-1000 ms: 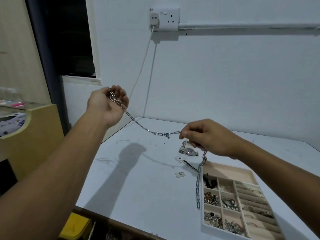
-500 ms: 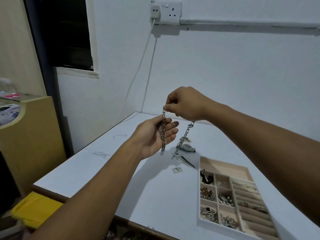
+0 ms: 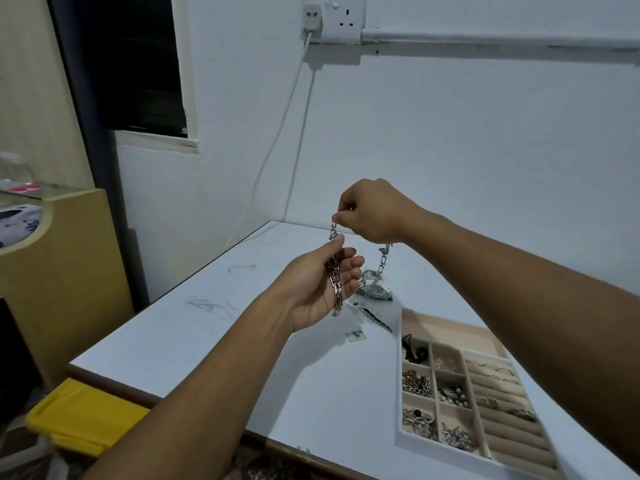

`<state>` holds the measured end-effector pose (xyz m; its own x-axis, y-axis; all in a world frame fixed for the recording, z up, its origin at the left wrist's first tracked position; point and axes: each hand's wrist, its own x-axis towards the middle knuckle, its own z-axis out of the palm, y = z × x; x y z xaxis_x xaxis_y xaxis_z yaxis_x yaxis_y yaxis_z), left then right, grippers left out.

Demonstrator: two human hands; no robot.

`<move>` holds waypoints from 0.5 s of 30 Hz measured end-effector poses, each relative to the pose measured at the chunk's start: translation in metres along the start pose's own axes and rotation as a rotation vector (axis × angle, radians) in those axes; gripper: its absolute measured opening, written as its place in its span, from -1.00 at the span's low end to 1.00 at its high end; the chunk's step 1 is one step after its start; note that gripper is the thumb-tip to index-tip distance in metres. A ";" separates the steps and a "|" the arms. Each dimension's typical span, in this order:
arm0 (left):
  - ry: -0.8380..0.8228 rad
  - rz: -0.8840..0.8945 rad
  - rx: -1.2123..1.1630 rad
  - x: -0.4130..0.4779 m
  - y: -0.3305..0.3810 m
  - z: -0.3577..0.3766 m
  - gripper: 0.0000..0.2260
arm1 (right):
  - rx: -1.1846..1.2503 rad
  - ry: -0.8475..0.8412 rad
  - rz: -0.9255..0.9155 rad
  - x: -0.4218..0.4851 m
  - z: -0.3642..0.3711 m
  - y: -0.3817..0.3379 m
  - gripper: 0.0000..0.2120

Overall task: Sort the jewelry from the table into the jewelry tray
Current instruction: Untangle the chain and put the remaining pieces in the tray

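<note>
While pinched aloft, chain (image 3: pixel 335 289) vertical

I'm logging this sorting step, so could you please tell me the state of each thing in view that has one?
chain: off the table, looped between both hands
right hand: fingers pinch the chain
left hand: palm up, fingers relaxed, chain across it
jewelry tray: uncovered, partly filled
watch: lying on the table, outside the jewelry tray
plug: in the wall socket

Shiny metal chain (image 3: pixel 335 284) — matt table (image 3: pixel 214 337)
</note>
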<state>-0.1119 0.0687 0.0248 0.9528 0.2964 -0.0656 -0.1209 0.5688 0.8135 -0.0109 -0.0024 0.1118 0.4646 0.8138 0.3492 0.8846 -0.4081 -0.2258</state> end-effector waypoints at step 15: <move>0.095 0.173 -0.281 0.009 0.022 -0.010 -0.69 | 0.205 0.059 0.030 -0.030 0.010 0.006 -0.89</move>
<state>-0.1084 0.0919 0.0365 0.8830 0.4693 -0.0052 -0.3627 0.6893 0.6272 -0.0199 -0.0248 0.0912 0.4976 0.7745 0.3906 0.8461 -0.3341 -0.4154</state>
